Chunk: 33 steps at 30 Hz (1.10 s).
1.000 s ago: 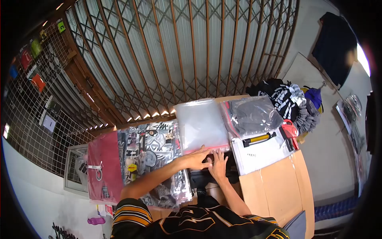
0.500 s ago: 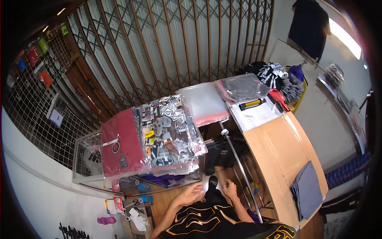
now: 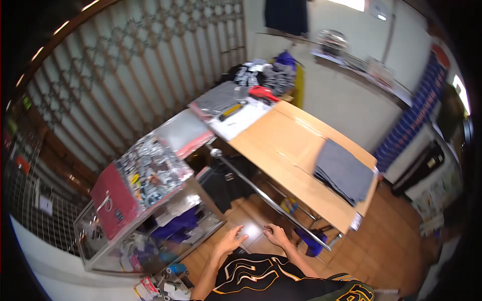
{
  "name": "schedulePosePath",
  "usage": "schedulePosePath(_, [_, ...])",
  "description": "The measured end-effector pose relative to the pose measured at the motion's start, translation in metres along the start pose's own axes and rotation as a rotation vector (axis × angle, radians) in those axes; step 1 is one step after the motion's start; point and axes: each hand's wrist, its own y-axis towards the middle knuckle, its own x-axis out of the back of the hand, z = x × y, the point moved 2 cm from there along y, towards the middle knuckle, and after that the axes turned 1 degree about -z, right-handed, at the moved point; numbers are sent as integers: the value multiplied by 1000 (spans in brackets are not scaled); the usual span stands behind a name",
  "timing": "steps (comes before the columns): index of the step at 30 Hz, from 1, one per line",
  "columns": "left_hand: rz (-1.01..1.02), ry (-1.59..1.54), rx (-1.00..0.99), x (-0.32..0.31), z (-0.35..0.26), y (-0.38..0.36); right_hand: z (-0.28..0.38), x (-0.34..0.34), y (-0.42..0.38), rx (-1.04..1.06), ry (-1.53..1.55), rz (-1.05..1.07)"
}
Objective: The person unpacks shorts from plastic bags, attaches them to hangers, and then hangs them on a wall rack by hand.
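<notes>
My left hand (image 3: pixel 231 241) is in front of my body, low in the view, with its fingers apart and nothing in it. Close to it on the right, my right hand (image 3: pixel 276 235) hovers with loosely bent fingers and also holds nothing. Both are above the tiled floor, between a glass display case (image 3: pixel 208 220) and a metal rail (image 3: pixel 261 193). Beyond the rail stands a table with a brown cardboard top (image 3: pixel 286 145). A folded grey cloth stack (image 3: pixel 344 173) lies near its right end.
On the case rest a maroon bagged garment (image 3: pixel 113 200), patterned bagged garments (image 3: pixel 153 170) and clear plastic bags (image 3: pixel 183 133). White papers (image 3: pixel 243 120), a yellow-black tool (image 3: pixel 231 111) and a red object (image 3: pixel 263 94) lie at the table's far end. A folding gate (image 3: pixel 145 65) stands behind.
My view has swung right, bringing more of the table, grey cloth and right-side floor into sight. My hands stay low in front of me, both holding nothing.
</notes>
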Motion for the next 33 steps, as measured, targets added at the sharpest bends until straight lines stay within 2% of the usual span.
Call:
schedulePosePath(6, [192, 108, -77, -101, -82, 11, -94, 77, -140, -168, 110, -150])
schedulePosePath(9, [344, 131, -77, -174, -123, 4, -146, 121, -225, -320, 109, -213])
schedulePosePath(10, [381, 133, -82, -202, -130, 2, -180, 128, -251, -311, 109, -264])
schedulePosePath(13, [551, 57, -197, -285, -155, -17, -217, 167, -328, -452, 127, -405])
schedulePosePath(15, [689, 65, -341, -325, -187, -30, -232, 192, -368, -491, 137, -480])
schedulePosePath(17, [765, 68, -338, -351, -213, -37, -249, 208, -395, -519, 143, -548])
schedulePosePath(19, [835, -34, -383, -373, -228, -39, -259, 222, -407, -440, 156, -707])
schedulePosePath(22, [823, -113, -367, -387, -253, -27, -258, 238, -410, -477, 224, -749])
schedulePosePath(25, [721, -186, -316, -388, -278, 3, -250, 254, -395, -472, 278, -762])
schedulePosePath(28, [435, -262, -372, -384, -296, 48, -247, 273, -370, -443, 333, -722])
schedulePosePath(31, [35, -202, -471, -372, -323, 92, -253, 308, -339, -385, 371, -672])
schedulePosePath(33, [-292, 36, -581, -368, -333, 118, -255, 335, -314, -325, 380, -616])
